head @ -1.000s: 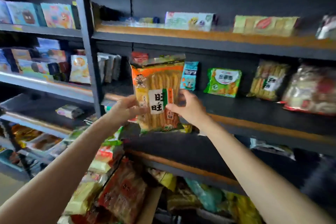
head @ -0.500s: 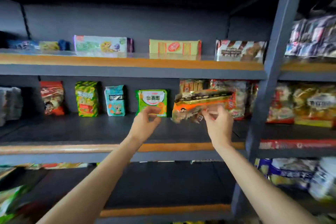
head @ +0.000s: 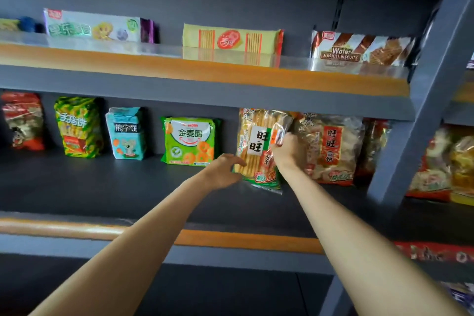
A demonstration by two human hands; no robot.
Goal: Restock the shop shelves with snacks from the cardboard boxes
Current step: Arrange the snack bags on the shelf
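Placement step: a rice-cracker pack (head: 259,146) is being stood upright at the back of the middle shelf (head: 102,187), in the gap between a green ring-snack bag (head: 189,140) and a second cracker bag (head: 331,149), just beside both. The right hand (head: 288,151) grips the pack's right edge, fingers curled round it about mid-height. The left hand (head: 225,170) lies at the pack's lower left corner with fingers fairly straight and loose; whether it touches the wrapper cannot be told. The pack leans slightly, its bottom seam pushed forward. The next move probably calls for seating the base flat, squaring the pack against the back wall and letting go without tipping it. Other stock on this shelf: a blue bag (head: 127,133), a yellow-green bag (head: 78,127) and a red bag (head: 23,120), well apart to the left. The upper shelf (head: 205,77) carries a wafer pack (head: 359,49) and a yellow biscuit pack (head: 232,38); its underside sits close over the pack's top. A grey upright (head: 415,110) bounds the bay on the right. No cardboard box is in view.
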